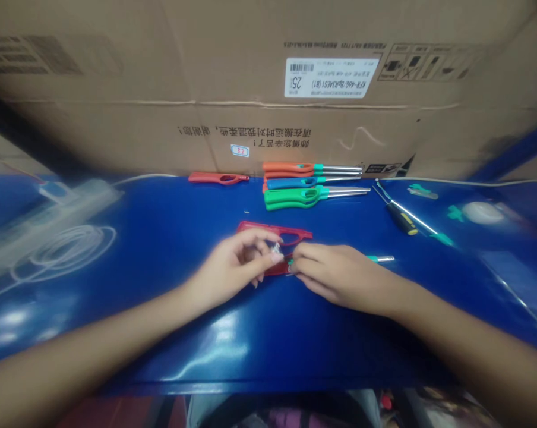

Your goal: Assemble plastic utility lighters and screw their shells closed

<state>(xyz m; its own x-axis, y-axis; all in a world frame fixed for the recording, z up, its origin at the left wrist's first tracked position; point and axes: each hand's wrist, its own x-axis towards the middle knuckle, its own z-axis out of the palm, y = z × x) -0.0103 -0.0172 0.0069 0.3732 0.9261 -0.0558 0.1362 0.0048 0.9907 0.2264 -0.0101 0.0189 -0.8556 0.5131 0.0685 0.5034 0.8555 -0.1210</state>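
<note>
Between the thumb and fingers of my left hand (246,257) is a small pale, shiny piece (276,248), too small to name. My right hand (340,273) closes over a red lighter handle half (278,268) lying on the blue table; green parts show inside it. A metal tube with a green collar (379,258) sticks out beyond my right hand. Just behind both hands lies another red handle shell (290,230) with a trigger loop. What my right fingertips pinch is partly hidden.
Behind lie long-nosed lighters in orange (290,169), blue (290,182) and green (290,199), and a red handle shell (215,178). At right are a screwdriver (402,219), a metal rod (422,221) and a white round piece (482,212). Coiled white cable (72,245) lies left; a cardboard wall (139,131) stands behind.
</note>
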